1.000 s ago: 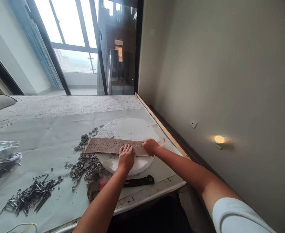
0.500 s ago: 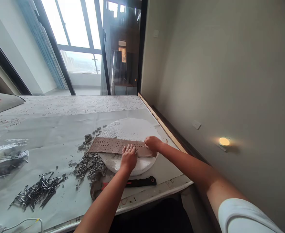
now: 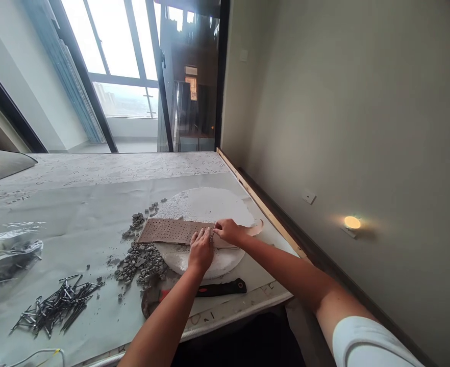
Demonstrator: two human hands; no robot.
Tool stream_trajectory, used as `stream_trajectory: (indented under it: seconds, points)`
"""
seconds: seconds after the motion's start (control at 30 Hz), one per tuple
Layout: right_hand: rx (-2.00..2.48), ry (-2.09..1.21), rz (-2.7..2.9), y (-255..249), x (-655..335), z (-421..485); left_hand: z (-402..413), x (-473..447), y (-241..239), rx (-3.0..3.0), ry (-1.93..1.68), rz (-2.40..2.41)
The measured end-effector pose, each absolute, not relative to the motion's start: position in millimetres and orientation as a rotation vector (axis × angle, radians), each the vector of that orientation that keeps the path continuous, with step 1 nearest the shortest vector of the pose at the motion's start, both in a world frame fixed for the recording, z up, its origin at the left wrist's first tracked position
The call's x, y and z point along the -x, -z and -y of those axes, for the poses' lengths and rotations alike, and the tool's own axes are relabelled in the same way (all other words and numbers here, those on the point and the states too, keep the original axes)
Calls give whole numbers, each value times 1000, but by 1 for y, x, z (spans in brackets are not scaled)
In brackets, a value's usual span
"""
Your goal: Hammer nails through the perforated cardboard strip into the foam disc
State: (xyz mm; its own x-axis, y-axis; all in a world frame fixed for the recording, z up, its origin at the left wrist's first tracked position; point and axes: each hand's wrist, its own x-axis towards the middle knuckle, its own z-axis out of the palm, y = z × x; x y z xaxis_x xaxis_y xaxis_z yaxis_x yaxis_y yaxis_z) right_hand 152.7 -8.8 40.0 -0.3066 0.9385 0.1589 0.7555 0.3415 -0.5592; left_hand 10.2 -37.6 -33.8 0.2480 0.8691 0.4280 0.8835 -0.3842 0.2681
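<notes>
The flat, brown, rectangular strip (image 3: 167,232) with rows of small dark dots lay across a white, round, rough-topped slab (image 3: 205,204), its left end reaching past the slab's edge. On my feed, the person's right hand (image 3: 228,232) had just moved left along the strip, coming up beside the left hand (image 3: 202,248); as I judged it, that brought both hands to work on one spot. The left hand lay on the strip with its fingers stretched out. The right hand's fingers were drawn together, but I could not tell whether they pinched anything.

The strip looked thin, its dots evenly spaced towards the left. I saw a curled, tan piece (image 3: 256,228) beyond the right hand, perhaps the strip's own end. Crumbled grey rubble (image 3: 141,262) lay left of the slab, and a black-and-red handle (image 3: 223,288) on the near side.
</notes>
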Motion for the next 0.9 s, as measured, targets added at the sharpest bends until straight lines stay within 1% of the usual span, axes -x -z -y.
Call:
stream_trajectory:
  seconds: [0.23,0.4,0.47,0.67,0.9]
  points:
    - [1441,-821,1943,-13,-132,16,34,-9,39,2442,764,1775]
    - [1457,-826,1992,-9,-140,16,35,-9,38,2458,779,1752]
    - [1490,-750,2047,-13,-151,14,36,-9,37,2465,777,1750]
    - [1608,-332,2327,-25,-190,5,36,-9,37,2472,791,1737]
    - [1561,-14,2751,-19,-182,5,34,-11,37,2463,757,1725]
